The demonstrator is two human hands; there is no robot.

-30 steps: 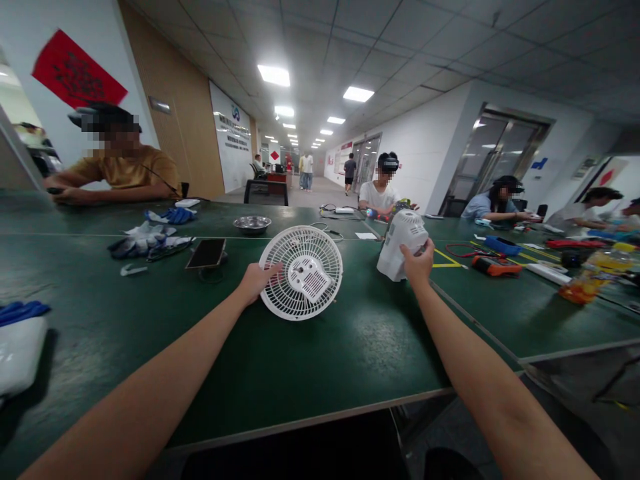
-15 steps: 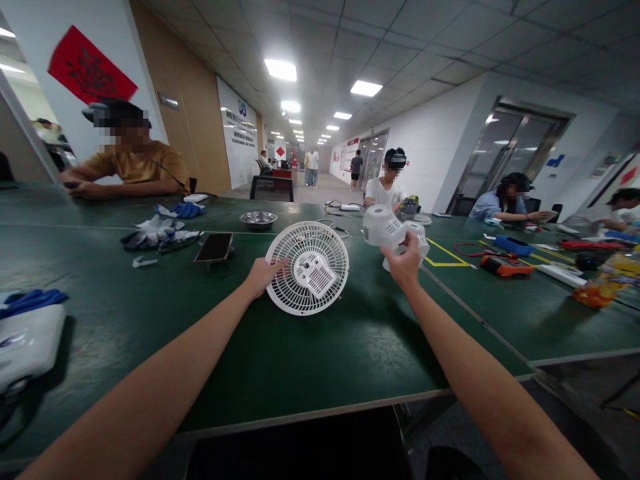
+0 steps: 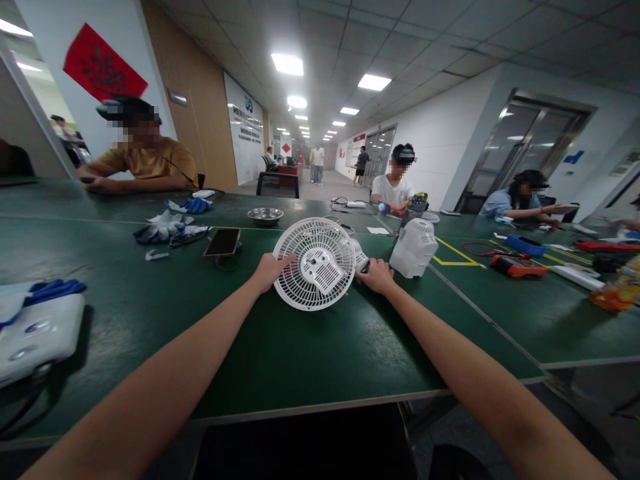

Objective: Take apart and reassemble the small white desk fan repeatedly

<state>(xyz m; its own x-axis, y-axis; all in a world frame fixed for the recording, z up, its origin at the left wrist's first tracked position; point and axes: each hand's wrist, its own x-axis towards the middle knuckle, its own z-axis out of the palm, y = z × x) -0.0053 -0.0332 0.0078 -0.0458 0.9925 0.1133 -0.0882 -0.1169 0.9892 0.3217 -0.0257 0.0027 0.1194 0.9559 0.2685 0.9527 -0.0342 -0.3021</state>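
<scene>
A round white fan grille (image 3: pixel 293 293) with a slotted motor cover at its centre is propped up over the green table, facing me. My left hand (image 3: pixel 270 272) grips its left rim, fingers closed with the thumb over the slats. Close to the grille's right edge, my right hand (image 3: pixel 377 275) is closed around a small white vented plastic part (image 3: pixel 360 253), partly hidden behind the grille. Just right of that hand, a white plastic housing (image 3: pixel 414 248) stands upright on the table.
Gloves (image 3: pixel 167 230), a phone (image 3: pixel 222 242) and a metal bowl (image 3: pixel 265 215) lie to the left. A white device (image 3: pixel 47 340) sits near left. An orange multimeter (image 3: pixel 517 266) and blue tray (image 3: pixel 525 245) are at right. Several people sit across the table.
My right hand has come down and left with the white vented part, to beside the grille. The white housing now shows fully. My left hand keeps its grip on the grille; the view has shifted slightly.
</scene>
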